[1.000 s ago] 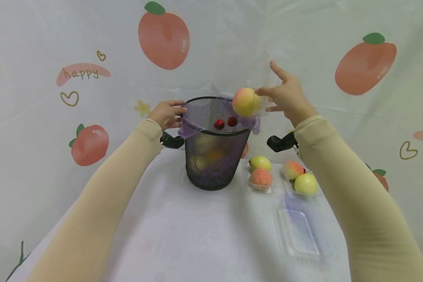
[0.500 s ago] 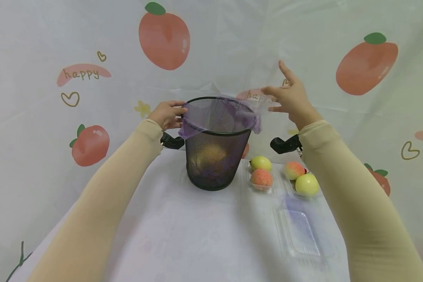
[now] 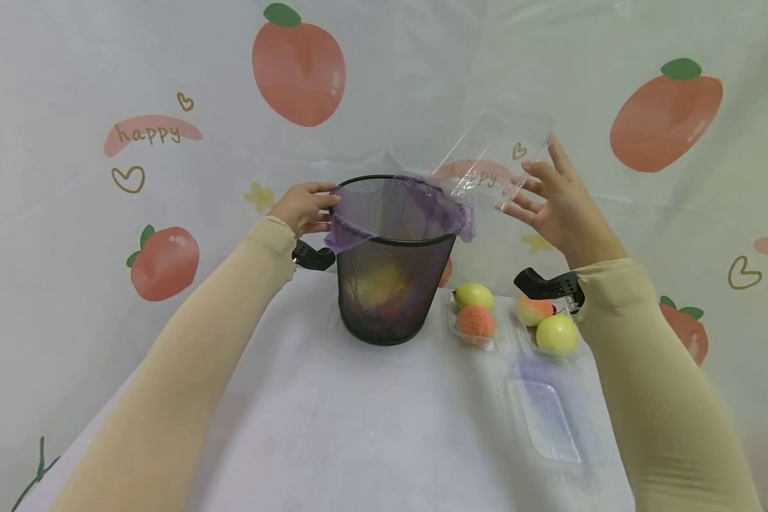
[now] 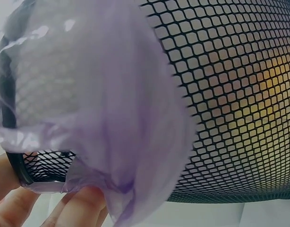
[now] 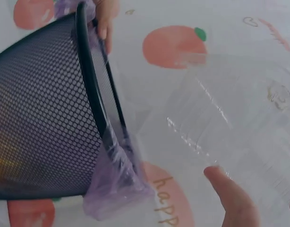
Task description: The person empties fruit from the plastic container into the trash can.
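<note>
A black mesh wastebasket (image 3: 384,295) stands upright on the table, a purple plastic bag (image 3: 464,219) folded over its rim. My left hand (image 3: 302,208) holds the rim at its left side, and the left wrist view shows the fingers (image 4: 81,208) at the bag's edge. Yellow and orange shapes show dimly through the mesh. To the right of the rim, my right hand (image 3: 566,206) grips a clear plastic box (image 3: 486,146) by its side, tilted above the table. Nothing shows inside that box, which also fills much of the right wrist view.
Right of the basket, one clear tray holds a yellow-green fruit (image 3: 473,296) and an orange-red fruit (image 3: 475,324). Another holds a peach (image 3: 534,311) and a green apple (image 3: 557,336). A clear plastic container (image 3: 550,419) lies nearer on the table. A fruit-print curtain (image 3: 384,71) hangs behind.
The peach and red cherries seen at the basket's mouth have dropped inside. My right hand has swung right and lower, and the clear box is tipped differently. The left hand stays at the rim.
</note>
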`<state>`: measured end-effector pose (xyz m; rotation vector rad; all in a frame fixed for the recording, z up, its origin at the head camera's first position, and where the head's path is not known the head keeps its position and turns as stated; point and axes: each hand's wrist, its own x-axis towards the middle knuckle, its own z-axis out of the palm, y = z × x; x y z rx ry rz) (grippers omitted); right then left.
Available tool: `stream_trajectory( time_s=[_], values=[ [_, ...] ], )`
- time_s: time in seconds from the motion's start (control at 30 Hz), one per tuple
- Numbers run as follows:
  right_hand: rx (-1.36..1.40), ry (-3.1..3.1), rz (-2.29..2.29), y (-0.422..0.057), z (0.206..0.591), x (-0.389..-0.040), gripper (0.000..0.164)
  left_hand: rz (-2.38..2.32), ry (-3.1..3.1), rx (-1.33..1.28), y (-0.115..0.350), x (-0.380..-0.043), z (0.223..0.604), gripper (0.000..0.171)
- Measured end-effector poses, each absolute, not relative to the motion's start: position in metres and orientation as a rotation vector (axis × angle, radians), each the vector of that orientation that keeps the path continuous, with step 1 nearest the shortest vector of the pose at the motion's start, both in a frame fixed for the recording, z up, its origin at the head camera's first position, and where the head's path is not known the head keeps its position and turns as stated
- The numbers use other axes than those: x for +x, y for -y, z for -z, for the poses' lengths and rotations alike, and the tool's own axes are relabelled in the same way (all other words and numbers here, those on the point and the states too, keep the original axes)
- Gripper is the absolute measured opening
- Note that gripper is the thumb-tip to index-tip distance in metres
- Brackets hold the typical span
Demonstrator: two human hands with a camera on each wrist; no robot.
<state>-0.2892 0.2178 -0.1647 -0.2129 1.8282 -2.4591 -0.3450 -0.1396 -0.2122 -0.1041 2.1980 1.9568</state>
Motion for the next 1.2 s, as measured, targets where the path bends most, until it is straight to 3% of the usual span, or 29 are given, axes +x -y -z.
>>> stream_trajectory(
  time_s=[0.5, 0.73, 1.2],
  values=[
    [-0.31, -1.623, 2.519, -0.232, 0.207, -0.254, 0.065, -1.967, -2.181, -0.106, 0.142, -0.35, 0.215, 0.057],
    [-0.438, -1.568, 2.459, -0.236, 0.232, -0.228, 0.067, -1.966, -2.168, -0.111, 0.139, -0.34, 0.208, 0.057],
    [-0.555, -1.545, 2.29, -0.253, 0.29, -0.182, 0.068, -2.005, -2.162, -0.109, 0.141, -0.354, 0.219, 0.056]
  ],
)
